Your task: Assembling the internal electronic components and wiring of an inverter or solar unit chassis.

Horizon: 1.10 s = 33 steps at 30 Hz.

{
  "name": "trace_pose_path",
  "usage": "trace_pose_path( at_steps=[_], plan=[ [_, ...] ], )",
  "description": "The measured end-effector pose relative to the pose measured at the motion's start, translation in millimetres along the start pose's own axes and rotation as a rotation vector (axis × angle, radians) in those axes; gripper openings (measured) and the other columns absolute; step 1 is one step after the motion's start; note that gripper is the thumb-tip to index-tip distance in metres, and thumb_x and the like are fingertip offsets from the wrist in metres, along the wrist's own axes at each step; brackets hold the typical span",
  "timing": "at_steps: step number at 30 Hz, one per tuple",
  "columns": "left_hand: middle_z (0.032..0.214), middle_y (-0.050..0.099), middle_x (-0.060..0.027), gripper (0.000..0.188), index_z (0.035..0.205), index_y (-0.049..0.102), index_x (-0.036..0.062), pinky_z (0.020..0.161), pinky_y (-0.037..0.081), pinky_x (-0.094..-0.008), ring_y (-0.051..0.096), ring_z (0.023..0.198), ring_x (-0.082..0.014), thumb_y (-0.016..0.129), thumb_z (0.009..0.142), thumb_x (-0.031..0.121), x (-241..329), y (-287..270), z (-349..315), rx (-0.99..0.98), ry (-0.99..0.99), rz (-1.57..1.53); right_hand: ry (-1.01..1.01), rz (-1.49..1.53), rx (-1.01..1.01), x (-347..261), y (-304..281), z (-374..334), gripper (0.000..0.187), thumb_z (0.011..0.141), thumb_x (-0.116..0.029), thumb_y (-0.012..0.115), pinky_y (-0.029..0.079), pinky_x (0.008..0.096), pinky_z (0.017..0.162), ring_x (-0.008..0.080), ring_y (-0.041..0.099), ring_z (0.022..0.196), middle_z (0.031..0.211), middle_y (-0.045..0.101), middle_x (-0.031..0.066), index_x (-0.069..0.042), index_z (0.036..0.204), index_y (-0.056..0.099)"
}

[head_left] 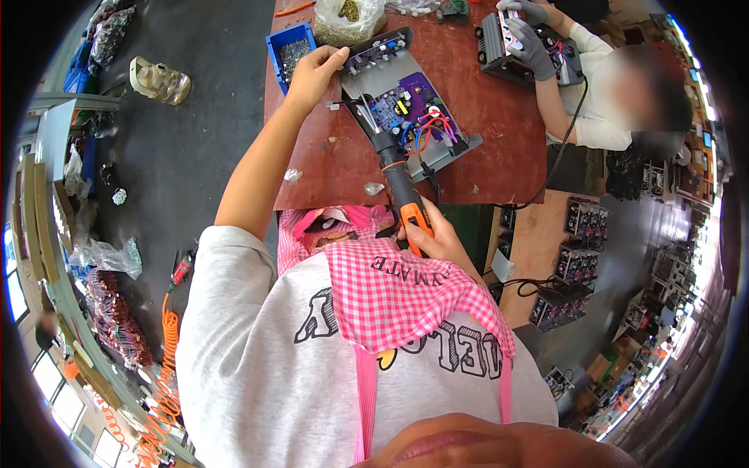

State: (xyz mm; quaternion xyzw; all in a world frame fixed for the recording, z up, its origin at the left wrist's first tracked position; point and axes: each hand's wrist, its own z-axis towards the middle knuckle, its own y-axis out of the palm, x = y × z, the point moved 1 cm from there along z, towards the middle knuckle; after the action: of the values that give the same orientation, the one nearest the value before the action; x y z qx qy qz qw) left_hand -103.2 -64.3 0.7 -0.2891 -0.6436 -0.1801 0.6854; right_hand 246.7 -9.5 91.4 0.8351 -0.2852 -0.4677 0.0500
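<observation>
My right hand (441, 235) is wrapped round the orange and black handle of an electric screwdriver (401, 187). The tool's long bit points away from me, into an open grey metal casing (388, 72) on the table. Inside lies a purple circuit board (416, 105) with blue, red and white wires. My left hand (316, 74) is closed at the left end of the casing's dark end panel (378, 48), fingertips against it. The tip of the bit is close to that panel; whether it touches a screw is too small to tell.
A blue bin (270, 48) of small metal parts and a clear bag (347, 30) of small fasteners stand at the far edge of the red-brown table (499, 140). Across on the right, a gloved person handles another casing (499, 54). A black cable (568, 132) hangs over the table's right edge.
</observation>
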Motion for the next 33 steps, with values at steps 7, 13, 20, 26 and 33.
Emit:
trace_pose_path(
  at_steps=[7,13,20,26,33],
  plan=[
    [0.078,0.056,0.0004,0.029,0.094,0.065,0.0003,0.065,0.040,-0.0245,0.049,0.071,-0.0086,0.058,0.099,0.028,-29.1,-2.8,-52.0,0.365,-0.102,-0.353,0.216,0.267,-0.068,-23.7,-11.1,-15.7,0.046,0.101,-0.035,0.055,0.050,0.0253,0.066,0.0119,0.059,0.071,0.094,0.061,0.0080,-0.003,0.133,0.045],
    [0.076,0.052,0.0014,0.026,0.094,0.053,0.0123,0.063,0.047,-0.0330,0.051,0.066,-0.0137,0.058,0.097,0.038,-63.6,67.2,-133.4,0.190,-0.644,-0.503,0.003,0.007,-0.040,-22.6,-21.4,-42.0,0.061,0.097,-0.023,0.059,0.051,0.0270,0.063,0.0141,0.061,0.069,0.095,0.061,0.0108,-0.002,0.148,0.032],
    [0.152,0.036,-0.0201,0.068,0.148,0.035,0.0056,0.106,0.043,-0.0488,0.040,0.137,-0.0383,0.043,0.102,0.054,-32.3,158.0,-164.9,0.041,-1.035,-0.781,-0.165,0.089,0.156,-14.5,-41.7,-72.1,0.072,0.093,-0.026,0.066,0.052,0.0272,0.062,0.0156,0.061,0.066,0.095,0.061,0.0144,-0.001,0.150,0.029],
    [0.145,0.045,-0.0201,0.062,0.153,0.026,0.0117,0.109,0.040,-0.0504,0.047,0.130,-0.0380,0.040,0.104,0.047,-41.0,228.0,-138.8,-0.276,-1.040,-1.007,-0.185,0.148,0.231,-1.3,-57.0,-88.2,0.073,0.093,-0.027,0.066,0.053,0.0263,0.062,0.0149,0.061,0.067,0.096,0.060,0.0135,0.000,0.149,0.027],
    [0.127,0.062,-0.0169,0.043,0.140,0.044,0.0080,0.098,0.050,-0.0449,0.061,0.115,-0.0291,0.050,0.103,0.030,-61.1,183.5,-149.9,-0.429,-0.785,-0.770,-0.228,-0.023,0.224,2.7,-67.6,-94.3,0.080,0.091,-0.036,0.069,0.052,0.0260,0.065,0.0138,0.061,0.069,0.094,0.061,0.0124,0.001,0.150,0.029]
  ],
)
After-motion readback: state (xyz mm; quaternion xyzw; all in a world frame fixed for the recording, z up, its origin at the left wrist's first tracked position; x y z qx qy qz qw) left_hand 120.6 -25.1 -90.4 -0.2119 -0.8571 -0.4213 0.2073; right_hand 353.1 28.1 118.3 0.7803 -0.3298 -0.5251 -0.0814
